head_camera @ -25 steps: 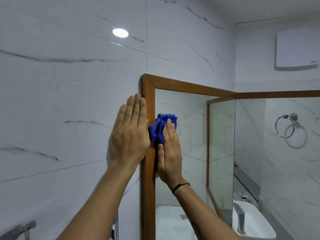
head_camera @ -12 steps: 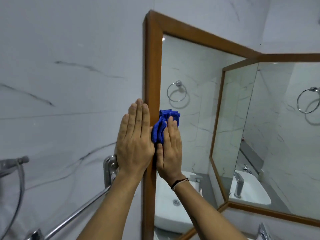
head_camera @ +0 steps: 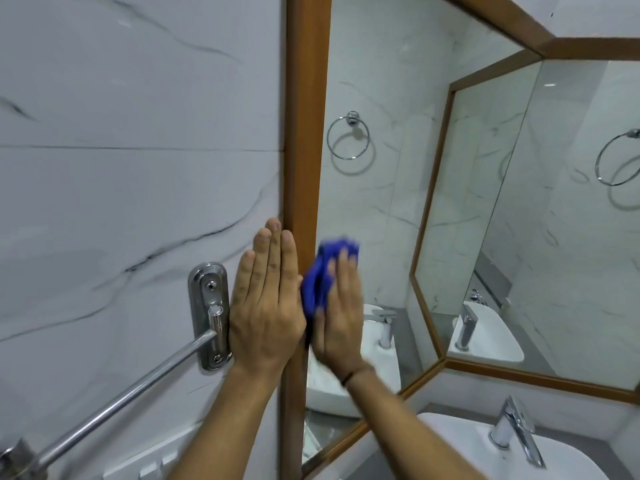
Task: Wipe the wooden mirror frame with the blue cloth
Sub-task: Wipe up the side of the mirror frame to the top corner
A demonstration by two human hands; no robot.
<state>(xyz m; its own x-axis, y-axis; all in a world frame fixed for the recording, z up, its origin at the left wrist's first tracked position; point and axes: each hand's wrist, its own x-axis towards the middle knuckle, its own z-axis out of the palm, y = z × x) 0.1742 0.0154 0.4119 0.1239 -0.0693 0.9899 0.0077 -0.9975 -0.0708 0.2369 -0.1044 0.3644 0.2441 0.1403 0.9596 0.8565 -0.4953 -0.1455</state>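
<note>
The wooden mirror frame point(head_camera: 304, 133) runs vertically down the middle of the view, with its top and bottom rails reaching off to the right. My right hand point(head_camera: 341, 313) presses a bunched blue cloth point(head_camera: 320, 275) against the frame's inner edge, low on the left upright. My left hand point(head_camera: 266, 303) lies flat with fingers straight on the white marble wall, touching the frame's outer edge. The cloth looks slightly blurred.
A chrome towel bar point(head_camera: 121, 400) and its wall bracket point(head_camera: 207, 313) sit just left of my left hand. Below right is a white basin point(head_camera: 571, 459) with a chrome tap point(head_camera: 516, 431). A second mirror meets this one at the corner; a towel ring point(head_camera: 620, 157) hangs at right.
Both hands have slid down the left upright of the frame with the cloth, from near the top corner to level with the towel bar bracket. My view has tilted downward.
</note>
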